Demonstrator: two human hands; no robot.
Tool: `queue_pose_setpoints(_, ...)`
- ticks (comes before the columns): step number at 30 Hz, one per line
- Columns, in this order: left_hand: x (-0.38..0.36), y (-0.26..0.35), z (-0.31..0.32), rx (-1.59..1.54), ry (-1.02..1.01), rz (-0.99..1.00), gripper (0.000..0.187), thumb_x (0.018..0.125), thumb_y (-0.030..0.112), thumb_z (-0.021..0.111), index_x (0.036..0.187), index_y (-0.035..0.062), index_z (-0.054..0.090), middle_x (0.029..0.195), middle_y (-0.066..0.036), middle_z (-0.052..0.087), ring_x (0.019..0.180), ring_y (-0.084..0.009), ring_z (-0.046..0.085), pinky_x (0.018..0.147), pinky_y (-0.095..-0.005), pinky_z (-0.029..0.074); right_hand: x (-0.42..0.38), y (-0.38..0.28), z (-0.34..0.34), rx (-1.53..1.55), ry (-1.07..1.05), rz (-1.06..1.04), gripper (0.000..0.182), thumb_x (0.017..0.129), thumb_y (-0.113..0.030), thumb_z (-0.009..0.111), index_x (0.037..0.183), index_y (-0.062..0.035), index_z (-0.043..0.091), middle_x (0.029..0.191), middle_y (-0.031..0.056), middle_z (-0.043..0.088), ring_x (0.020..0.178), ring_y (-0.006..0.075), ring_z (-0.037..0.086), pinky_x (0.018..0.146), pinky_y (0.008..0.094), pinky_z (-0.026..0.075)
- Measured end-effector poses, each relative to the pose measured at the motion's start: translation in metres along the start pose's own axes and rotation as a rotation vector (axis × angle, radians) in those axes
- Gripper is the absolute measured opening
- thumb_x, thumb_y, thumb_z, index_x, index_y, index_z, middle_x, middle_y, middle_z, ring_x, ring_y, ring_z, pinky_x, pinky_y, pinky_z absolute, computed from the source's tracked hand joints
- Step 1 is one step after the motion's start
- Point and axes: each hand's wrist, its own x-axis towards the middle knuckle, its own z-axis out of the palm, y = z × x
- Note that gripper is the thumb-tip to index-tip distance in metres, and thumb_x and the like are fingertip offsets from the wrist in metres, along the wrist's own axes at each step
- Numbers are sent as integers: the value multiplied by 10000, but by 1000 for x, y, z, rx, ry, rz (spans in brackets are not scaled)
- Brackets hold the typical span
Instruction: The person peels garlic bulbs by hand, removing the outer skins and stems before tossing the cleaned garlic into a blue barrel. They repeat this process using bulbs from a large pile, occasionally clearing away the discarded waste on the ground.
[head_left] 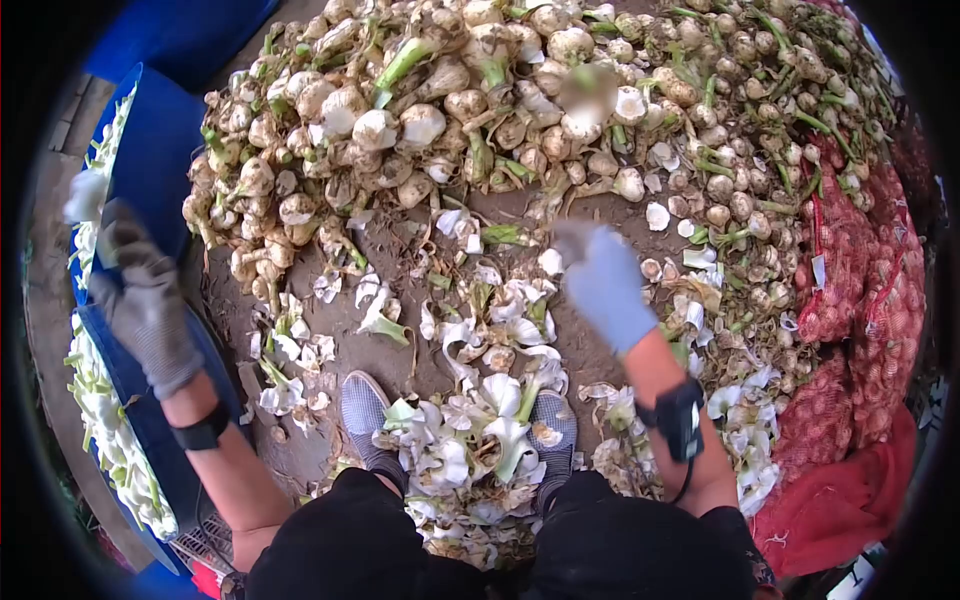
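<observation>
My left hand [148,300], in a grey knit glove, reaches over the blue container at the left with its fingers spread. Just beyond its fingertips is a blurred white garlic bulb [86,197], seemingly clear of the hand. My right hand [605,280], in a pale blue-grey glove, hovers over the ground before the heap of garlic [375,130]. Motion smears its fingers, so I cannot make out whether they hold anything. A small white piece [550,262] shows beside them. Peeled garlic with green stems [115,430] fills the near part of the blue container [200,440].
Garlic skins [480,430] cover the ground around my shoes [365,410]. Smaller unpeeled bulbs [740,200] spread to the right. Red mesh sacks of bulbs [865,270] stand along the right side, with red cloth [840,510] below them. More blue sheeting [180,40] is at the upper left.
</observation>
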Motion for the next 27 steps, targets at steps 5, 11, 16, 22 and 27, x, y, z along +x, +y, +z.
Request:
queue_pose_setpoints(5, 16, -104, 0, 951, 301, 36, 460, 977, 410, 520, 1289, 72, 528, 1238, -88, 598, 934, -163, 634, 716, -205, 509, 85, 97, 7, -547, 209, -78, 228, 804, -106, 609, 994, -182, 709, 923, 93, 665, 868, 285, 636, 743, 440, 495)
queue_pose_setpoints(11, -11, -192, -56, 1163, 409, -598, 465, 955, 253, 591, 1340, 11, 492, 1228, -95, 608, 943, -159, 640, 808, -276, 522, 68, 106, -12, -703, 56, 188, 186, 849, -206, 635, 1016, -177, 712, 919, 75, 663, 848, 256, 648, 691, 430, 501)
queue_pose_setpoints(16, -19, -235, -51, 1671, -71, -307, 713, 793, 197, 757, 1407, 44, 429, 1345, -114, 519, 1206, -189, 507, 998, -332, 431, -14, 10, -2, 1098, -144, 281, 285, 892, -268, 686, 1013, -9, 688, 908, 57, 715, 757, 129, 647, 634, 257, 517)
queue_pose_setpoints(22, -39, -241, -42, 1331, 88, -529, 716, 694, -4, 787, 1347, 23, 496, 1289, -103, 558, 1169, -169, 542, 980, -293, 457, -42, -35, 18, 1171, -420, 308, 434, 930, -394, 633, 910, 38, 667, 654, 29, 630, 508, 92, 579, 462, 245, 448)
queue_pose_setpoints(27, -40, -227, -36, 1086, 206, -642, 753, 731, 39, 802, 1388, 7, 433, 1288, -74, 551, 1155, -158, 546, 990, -305, 455, -47, -51, 14, 1032, -505, 390, 464, 955, -388, 591, 811, 52, 625, 561, 64, 605, 469, 116, 567, 431, 257, 435)
